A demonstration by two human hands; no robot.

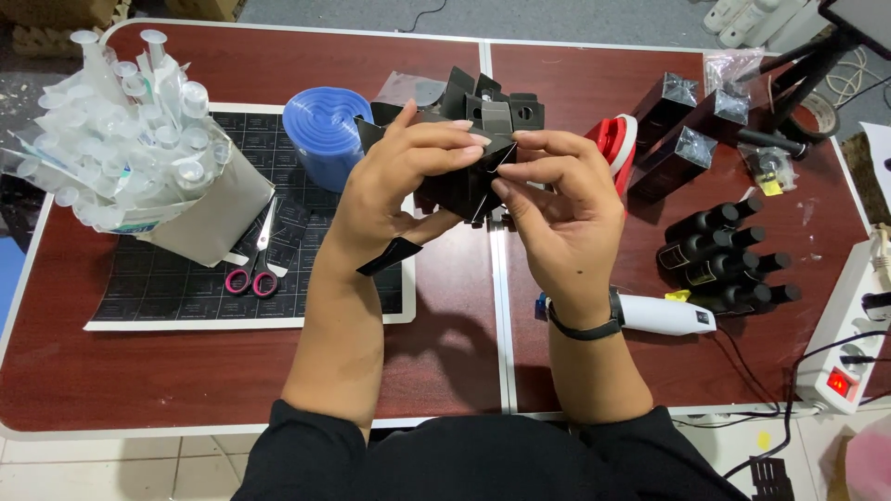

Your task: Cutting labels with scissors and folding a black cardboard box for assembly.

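Note:
My left hand (399, 186) and my right hand (566, 209) meet above the middle of the brown table (186, 371). Together they hold a bundle of flat black cardboard box blanks (492, 116), with flaps fanning out behind my fingers. The fingertips of both hands pinch one black flap at the centre. A loose black flap hangs below my left palm. My right wrist wears a dark band.
A box of clear plastic syringes (121, 130) stands far left. Pink-handled scissors (255, 269) lie on a black cutting mat (167, 288). A blue film roll (320, 130), red tape dispenser (617, 144), black bottles (724, 260), wrapped black boxes (682, 134), a white tool (664, 315) and a power strip (849, 353) surround them.

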